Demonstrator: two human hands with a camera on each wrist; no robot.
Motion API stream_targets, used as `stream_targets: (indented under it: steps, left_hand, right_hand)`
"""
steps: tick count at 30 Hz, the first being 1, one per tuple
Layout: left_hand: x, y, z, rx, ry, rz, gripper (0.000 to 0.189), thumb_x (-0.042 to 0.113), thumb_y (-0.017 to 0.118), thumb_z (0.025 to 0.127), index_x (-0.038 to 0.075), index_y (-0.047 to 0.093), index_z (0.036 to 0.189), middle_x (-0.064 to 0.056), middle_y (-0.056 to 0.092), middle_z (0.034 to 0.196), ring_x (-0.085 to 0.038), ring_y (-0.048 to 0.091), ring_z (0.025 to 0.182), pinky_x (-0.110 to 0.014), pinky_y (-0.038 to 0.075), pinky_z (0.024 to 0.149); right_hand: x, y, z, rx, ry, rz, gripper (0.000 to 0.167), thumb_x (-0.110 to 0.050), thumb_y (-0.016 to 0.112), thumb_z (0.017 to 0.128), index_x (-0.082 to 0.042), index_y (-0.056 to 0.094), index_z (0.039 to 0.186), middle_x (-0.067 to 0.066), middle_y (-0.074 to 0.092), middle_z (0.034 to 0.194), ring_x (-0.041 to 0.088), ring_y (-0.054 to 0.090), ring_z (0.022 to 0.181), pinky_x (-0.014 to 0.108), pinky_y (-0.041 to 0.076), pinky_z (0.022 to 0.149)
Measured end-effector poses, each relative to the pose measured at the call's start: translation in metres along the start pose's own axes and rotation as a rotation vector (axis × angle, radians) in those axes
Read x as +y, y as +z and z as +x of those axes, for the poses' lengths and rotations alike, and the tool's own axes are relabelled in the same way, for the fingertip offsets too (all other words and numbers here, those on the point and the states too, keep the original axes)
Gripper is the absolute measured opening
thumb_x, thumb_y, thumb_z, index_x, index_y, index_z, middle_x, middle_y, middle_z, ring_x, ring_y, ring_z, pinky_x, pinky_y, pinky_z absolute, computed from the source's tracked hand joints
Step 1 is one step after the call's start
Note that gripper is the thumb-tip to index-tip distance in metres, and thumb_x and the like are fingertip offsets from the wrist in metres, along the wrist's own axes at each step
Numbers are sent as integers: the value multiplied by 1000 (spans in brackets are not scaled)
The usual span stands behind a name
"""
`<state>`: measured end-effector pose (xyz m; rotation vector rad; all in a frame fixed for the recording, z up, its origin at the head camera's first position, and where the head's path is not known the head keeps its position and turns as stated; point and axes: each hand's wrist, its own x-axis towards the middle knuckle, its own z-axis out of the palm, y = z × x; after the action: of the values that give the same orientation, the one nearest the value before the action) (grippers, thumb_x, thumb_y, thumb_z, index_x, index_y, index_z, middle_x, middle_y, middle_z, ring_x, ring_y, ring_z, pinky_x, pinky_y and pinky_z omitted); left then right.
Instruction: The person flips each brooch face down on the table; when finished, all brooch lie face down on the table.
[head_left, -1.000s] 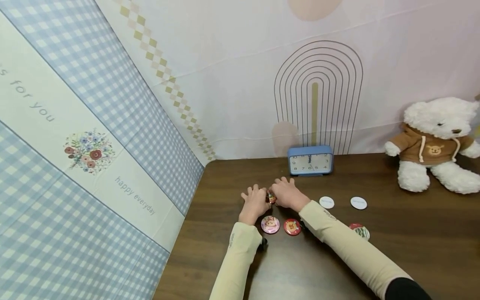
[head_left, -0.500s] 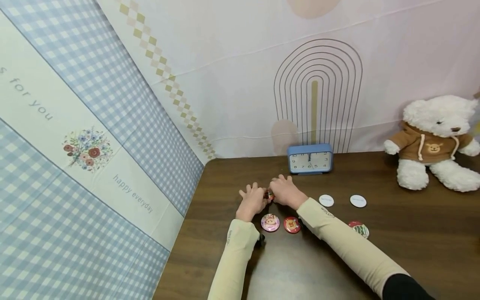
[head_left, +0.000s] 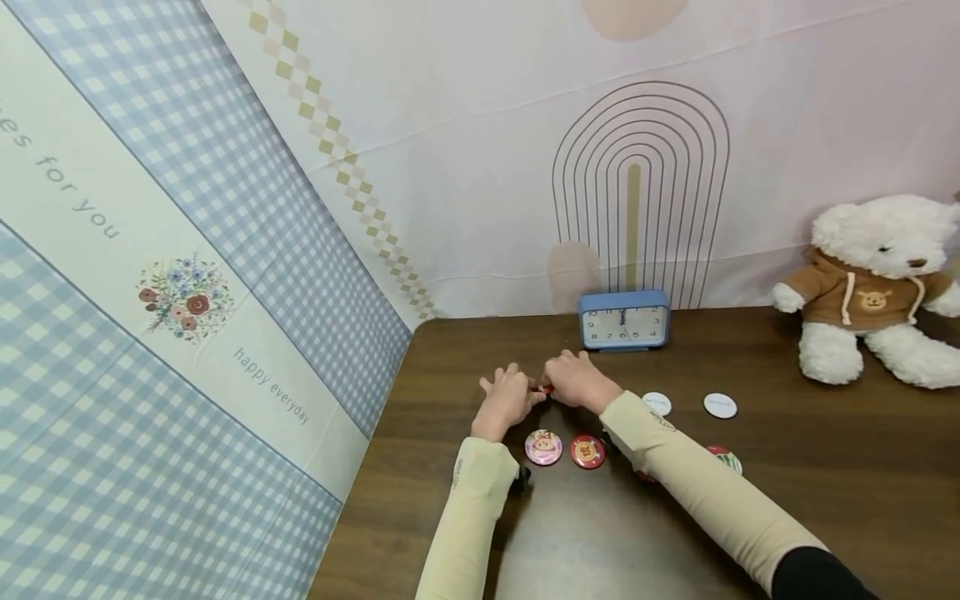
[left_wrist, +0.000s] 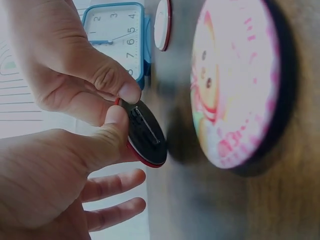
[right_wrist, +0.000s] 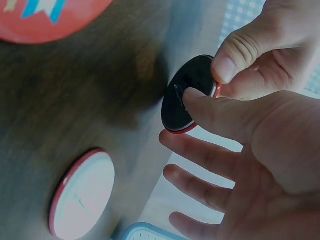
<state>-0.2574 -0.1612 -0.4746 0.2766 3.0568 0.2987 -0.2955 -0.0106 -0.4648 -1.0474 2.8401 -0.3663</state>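
Both hands pinch one round pin-back button badge (left_wrist: 146,131) above the dark wooden table. Its black back carries a thin metal pin, and its rim is red. My left hand (head_left: 507,400) has its thumb and a finger at one edge, other fingers spread. From the other side, my right hand (head_left: 579,382) grips it, its thumb lying on the black back near the pin in the right wrist view. Nearer the person lie a pink cartoon badge (head_left: 543,447) and a red badge (head_left: 587,452), both picture side up.
Two white discs (head_left: 657,404) (head_left: 720,406) lie right of the hands. A red and green badge (head_left: 726,460) is partly covered by the right sleeve. Behind stands a blue clock (head_left: 624,321); a white teddy bear (head_left: 870,292) in a brown hoodie sits at the right.
The badge between the hands has tilted, so the head view now shows only a thin red edge where its patterned face showed before. Both hands stay in nearly the same place.
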Motion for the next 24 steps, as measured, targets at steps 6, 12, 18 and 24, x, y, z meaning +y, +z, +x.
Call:
stream_targets:
  steps: [6,12,18,24]
  left_hand:
    - [-1,-3,3,34,35,-20,25,37,67,97,18,83,100,-6,61,107,-34,53,105,-63,32,93]
    - [-1,-5,4,65,60,-22,25,36,67,97,18,83,99,-2,63,100,-31,56,101,-59,33,90]
    - [0,-5,4,140,66,-22,25,36,68,96,16,83,89,-1,65,96,-30,59,99,-59,34,90]
    - [0,-4,5,211,77,-3,30,37,70,94,16,78,75,-1,66,92,-29,60,95,-59,36,89]
  right_hand:
    - [3,-3,-1,-4,7,34,20,1,68,88,-14,75,77,3,70,86,33,54,88,54,39,81]
    - [7,-2,-3,22,-16,86,23,4,65,87,-12,74,74,1,68,80,34,56,87,60,41,83]
    - [9,-1,-2,17,7,100,24,1,63,91,-12,73,73,0,67,77,33,56,87,55,40,81]
    - [10,-2,-2,16,17,109,25,0,63,93,-9,72,71,0,64,73,31,55,83,57,40,82]
